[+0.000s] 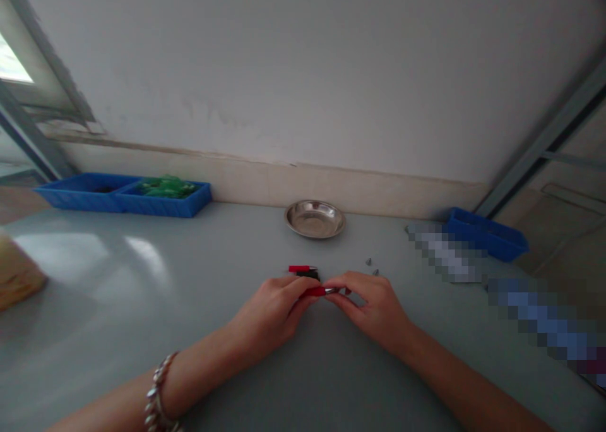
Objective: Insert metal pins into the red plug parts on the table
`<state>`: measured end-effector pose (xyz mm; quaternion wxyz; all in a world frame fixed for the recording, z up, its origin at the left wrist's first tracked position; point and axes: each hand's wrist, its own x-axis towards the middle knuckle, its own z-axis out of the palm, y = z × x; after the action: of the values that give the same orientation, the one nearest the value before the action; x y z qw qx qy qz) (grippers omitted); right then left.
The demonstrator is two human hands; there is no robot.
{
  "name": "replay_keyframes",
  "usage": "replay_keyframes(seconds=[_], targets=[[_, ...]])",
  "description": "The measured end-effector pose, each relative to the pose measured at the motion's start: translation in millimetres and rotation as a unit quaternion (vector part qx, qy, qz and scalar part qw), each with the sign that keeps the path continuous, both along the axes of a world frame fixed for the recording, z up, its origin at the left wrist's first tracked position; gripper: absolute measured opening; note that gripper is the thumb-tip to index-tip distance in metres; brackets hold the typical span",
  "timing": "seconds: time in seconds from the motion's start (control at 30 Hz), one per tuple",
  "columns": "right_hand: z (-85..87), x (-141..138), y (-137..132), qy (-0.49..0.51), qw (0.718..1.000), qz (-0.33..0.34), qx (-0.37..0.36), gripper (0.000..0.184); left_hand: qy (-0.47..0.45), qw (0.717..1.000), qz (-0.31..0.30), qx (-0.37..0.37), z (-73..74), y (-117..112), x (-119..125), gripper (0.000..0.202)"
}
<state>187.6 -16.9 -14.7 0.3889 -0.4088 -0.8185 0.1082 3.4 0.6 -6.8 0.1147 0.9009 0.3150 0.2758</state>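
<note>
A small red part (314, 291) is pinched at the centre of the frame between the fingertips of the left hand (272, 312) and the right hand (372, 306), the fingers of both closed upon it. Just above, a red and black piece (304, 271) is seen lying on the grey table (142, 306). Two small metal bits (372, 266) lie above the right hand. A steel dish (315, 218) is set further up, and a blue tray (125, 194) at the upper left.

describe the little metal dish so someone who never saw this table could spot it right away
Follow the grey table to its far edge, where it meets the white wall. Midway along that edge sits the metal dish, straight beyond both hands. It is round, shallow and shiny silver, whereas the trays in the far corners are blue and rectangular.
</note>
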Motion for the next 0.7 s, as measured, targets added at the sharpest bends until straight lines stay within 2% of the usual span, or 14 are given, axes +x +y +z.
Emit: replay_keyframes(seconds=[0.37, 0.7], targets=[[-0.5, -0.4, -0.4, -0.005, 1.0, 0.007, 0.015, 0.013, 0.001, 1.0, -0.006, 0.008, -1.3, 0.9, 0.2, 0.021], [-1.0, -0.4, -0.7, -0.015, 1.0, -0.02, 0.002, 0.016, -0.003, 1.0, -0.007, 0.019, -3.1, 0.5, -0.3, 0.02]])
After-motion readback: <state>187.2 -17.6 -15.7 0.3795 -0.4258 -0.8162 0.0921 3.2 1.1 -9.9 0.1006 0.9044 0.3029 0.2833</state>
